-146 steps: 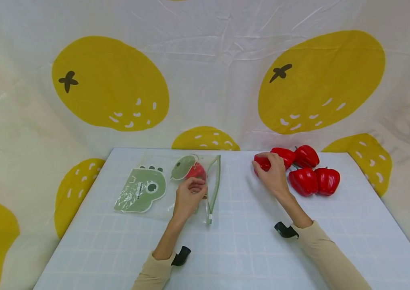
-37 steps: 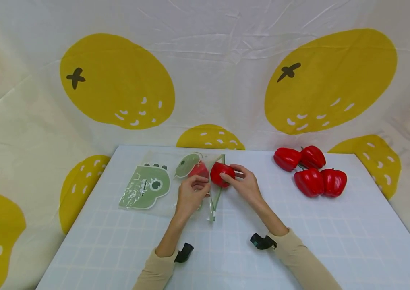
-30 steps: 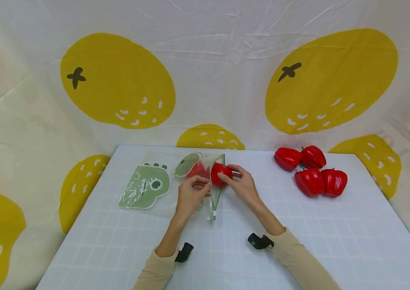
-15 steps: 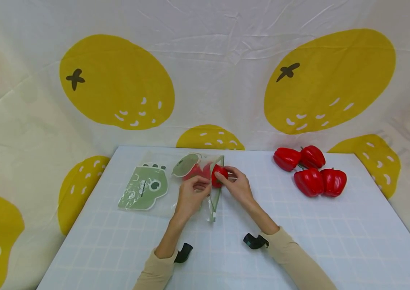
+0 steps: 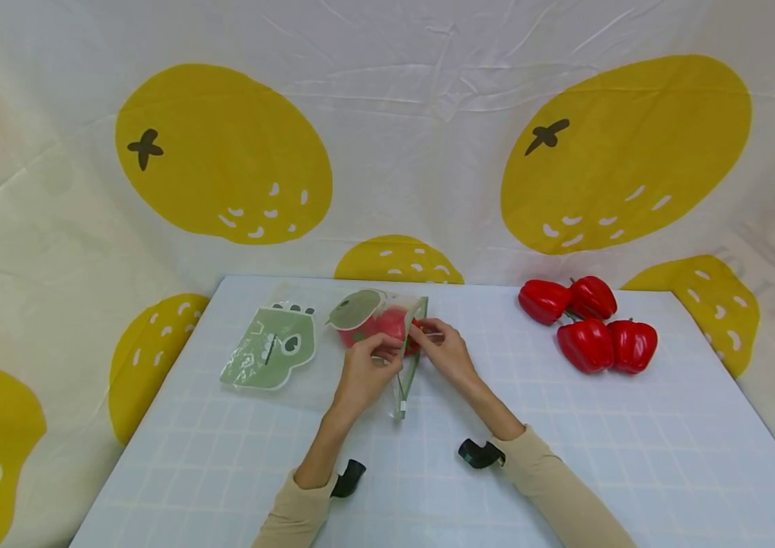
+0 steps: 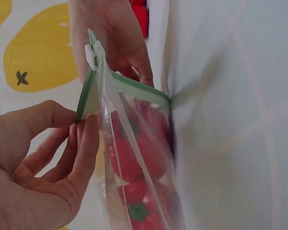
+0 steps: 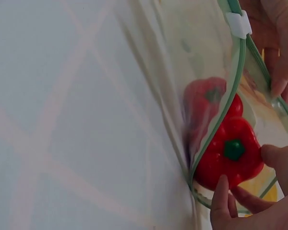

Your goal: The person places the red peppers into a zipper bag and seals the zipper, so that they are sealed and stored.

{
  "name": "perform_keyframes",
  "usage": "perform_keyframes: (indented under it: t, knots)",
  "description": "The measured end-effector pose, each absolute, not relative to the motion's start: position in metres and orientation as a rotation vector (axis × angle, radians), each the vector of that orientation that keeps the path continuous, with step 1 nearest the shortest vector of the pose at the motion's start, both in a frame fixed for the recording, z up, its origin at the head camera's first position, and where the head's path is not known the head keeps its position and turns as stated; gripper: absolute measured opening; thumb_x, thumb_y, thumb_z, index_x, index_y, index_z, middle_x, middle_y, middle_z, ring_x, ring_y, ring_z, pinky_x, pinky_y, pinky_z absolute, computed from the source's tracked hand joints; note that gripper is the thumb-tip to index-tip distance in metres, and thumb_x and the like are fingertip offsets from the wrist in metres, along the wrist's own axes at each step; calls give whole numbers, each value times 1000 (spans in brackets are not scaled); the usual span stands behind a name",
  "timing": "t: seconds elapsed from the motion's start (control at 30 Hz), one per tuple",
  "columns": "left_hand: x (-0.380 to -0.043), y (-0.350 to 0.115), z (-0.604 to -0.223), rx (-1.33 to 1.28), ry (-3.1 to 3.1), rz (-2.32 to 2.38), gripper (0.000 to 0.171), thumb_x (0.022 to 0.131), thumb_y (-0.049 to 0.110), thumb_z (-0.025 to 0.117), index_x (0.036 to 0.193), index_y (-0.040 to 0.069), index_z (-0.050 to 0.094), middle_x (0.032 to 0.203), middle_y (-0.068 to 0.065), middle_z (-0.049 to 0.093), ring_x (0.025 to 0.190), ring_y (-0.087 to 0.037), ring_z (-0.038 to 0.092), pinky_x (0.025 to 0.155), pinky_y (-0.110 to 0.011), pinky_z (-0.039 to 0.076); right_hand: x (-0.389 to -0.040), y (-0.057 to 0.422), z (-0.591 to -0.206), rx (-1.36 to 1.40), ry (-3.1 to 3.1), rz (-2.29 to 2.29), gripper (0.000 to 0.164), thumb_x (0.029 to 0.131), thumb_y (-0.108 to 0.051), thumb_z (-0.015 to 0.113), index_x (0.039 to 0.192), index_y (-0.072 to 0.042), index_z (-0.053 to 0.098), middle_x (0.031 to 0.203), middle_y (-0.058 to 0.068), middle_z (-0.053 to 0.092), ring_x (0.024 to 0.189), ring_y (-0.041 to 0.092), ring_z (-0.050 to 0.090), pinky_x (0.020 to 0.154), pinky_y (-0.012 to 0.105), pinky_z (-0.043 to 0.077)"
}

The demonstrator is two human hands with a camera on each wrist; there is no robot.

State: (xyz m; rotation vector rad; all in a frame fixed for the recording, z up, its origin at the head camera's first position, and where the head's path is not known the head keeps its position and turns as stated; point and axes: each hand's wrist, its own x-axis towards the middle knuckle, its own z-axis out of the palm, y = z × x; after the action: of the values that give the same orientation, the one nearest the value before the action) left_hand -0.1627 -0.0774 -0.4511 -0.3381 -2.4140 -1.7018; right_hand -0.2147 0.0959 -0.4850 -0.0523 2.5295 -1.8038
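A clear zip bag [image 5: 271,350] with green dinosaur prints and a green closure strip lies on the table, its mouth facing right. My left hand [image 5: 363,373] pinches the upper edge of that mouth between thumb and fingertips, lifting it apart from the lower edge. At the opening, my right hand [image 5: 452,354] holds a red bell pepper [image 7: 221,163] by thumb and fingers, its green stem end facing out. Most of this pepper sits inside the bag. Deeper in, another red bell pepper [image 6: 153,223] shows through the plastic. A white slider [image 7: 239,25] sits on the strip.
Several more red bell peppers [image 5: 585,346] lie grouped at the back right of the pale checked table [image 5: 470,502]. A white cloth [image 5: 415,152] with yellow fruit prints hangs behind the table. Each wrist carries a small black camera [image 5: 481,454].
My right hand took a bell pepper from the group, carried it left and pushed it through the bag's mouth. The pepper inside has shifted left. My left hand keeps its pinch on the edge.
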Motion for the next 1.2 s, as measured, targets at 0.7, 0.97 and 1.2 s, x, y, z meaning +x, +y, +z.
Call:
perform_keyframes:
  t: [0.7, 0.97, 1.2]
  knots:
    - [-164, -80, -450, -356, -2453, -1686, 16, 85, -7, 73, 99, 1, 75, 90, -8, 73, 83, -20, 68, 75, -24, 61, -223, 81, -486, -89, 2535, -1764, 36, 98, -19, 65, 125, 4, 65, 111, 17, 69, 102, 28, 65, 75, 22, 51]
    - [-164, -82, -450, -414, -2430, -1746, 15, 84, -10, 71, 97, -2, 74, 88, -11, 71, 80, -21, 68, 77, -29, 61, -227, 79, -486, -128, 2524, -1762, 30, 91, -11, 62, 118, 2, 67, 106, 16, 71, 95, 22, 66, 76, 23, 52]
    - [-165, -87, -451, -484, -2429, -1755, 16, 85, -9, 70, 99, -2, 74, 93, -11, 73, 83, -22, 68, 78, -29, 61, -231, 75, -487, -182, 2544, -1742, 31, 94, -16, 66, 119, 2, 69, 109, 18, 71, 92, 22, 65, 75, 24, 51]
